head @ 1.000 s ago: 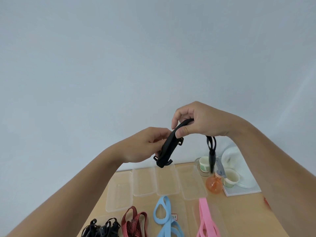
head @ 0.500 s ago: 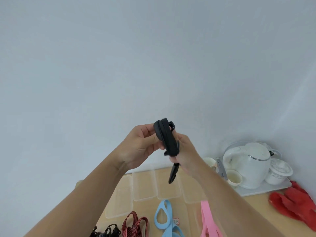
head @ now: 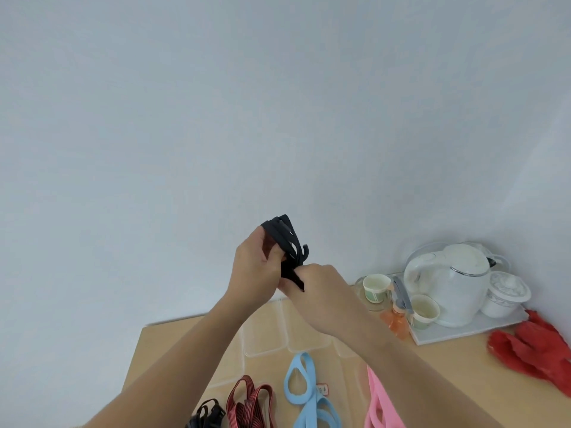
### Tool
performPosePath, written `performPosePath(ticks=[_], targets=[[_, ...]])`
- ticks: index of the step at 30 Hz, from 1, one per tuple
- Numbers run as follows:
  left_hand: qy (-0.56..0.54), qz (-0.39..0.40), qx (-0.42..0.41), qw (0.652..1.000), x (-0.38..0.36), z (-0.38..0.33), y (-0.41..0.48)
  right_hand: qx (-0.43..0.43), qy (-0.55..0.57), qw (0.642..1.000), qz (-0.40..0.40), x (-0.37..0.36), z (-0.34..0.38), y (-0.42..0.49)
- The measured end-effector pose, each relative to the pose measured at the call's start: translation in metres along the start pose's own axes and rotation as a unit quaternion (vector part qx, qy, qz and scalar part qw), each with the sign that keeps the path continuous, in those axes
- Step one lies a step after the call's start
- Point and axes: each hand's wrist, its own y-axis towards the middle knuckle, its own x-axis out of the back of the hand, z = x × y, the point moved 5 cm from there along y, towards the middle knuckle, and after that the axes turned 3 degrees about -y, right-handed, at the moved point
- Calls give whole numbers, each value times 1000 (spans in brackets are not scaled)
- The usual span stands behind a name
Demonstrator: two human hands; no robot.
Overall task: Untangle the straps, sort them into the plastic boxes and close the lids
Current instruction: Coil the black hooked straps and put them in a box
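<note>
A black strap [head: 285,242], folded into several loops, is held up in front of the wall above the table. My left hand [head: 251,270] grips the looped bundle from the left. My right hand [head: 318,284] pinches its lower end just to the right. Below on the wooden table [head: 463,381] lie a dark red striped strap [head: 250,403], a light blue strap [head: 304,393], a pink strap [head: 378,403] and another black strap [head: 207,413]. Clear plastic boxes [head: 264,335] sit in a row behind them, partly hidden by my arms.
A white tray [head: 469,330] at the back right carries a white kettle [head: 448,282], paper cups [head: 377,287] and a lidded white cup [head: 505,293]. A small orange bottle [head: 395,319] stands by the tray. Red cloth [head: 537,350] lies at the far right edge.
The strap's hanging tail has been gathered into the looped bundle. Both hands have come closer together, and the view has shifted slightly left and down.
</note>
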Motion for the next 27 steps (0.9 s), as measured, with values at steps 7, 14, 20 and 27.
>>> performPosePath(ticks=[7,14,20,27], targets=[[48,43,-28,998,3,7,-6,84,-188,979,-5,36,12,1],[-79,134,-12,988,6,-10,-6,84,-143,983,-77,55,12,7],[-212,109,94,967,8,5,-13,143,-227,961,-74,46,7,7],[-182,-4,158,970,25,6,-5,263,-301,900,-177,37,11,4]])
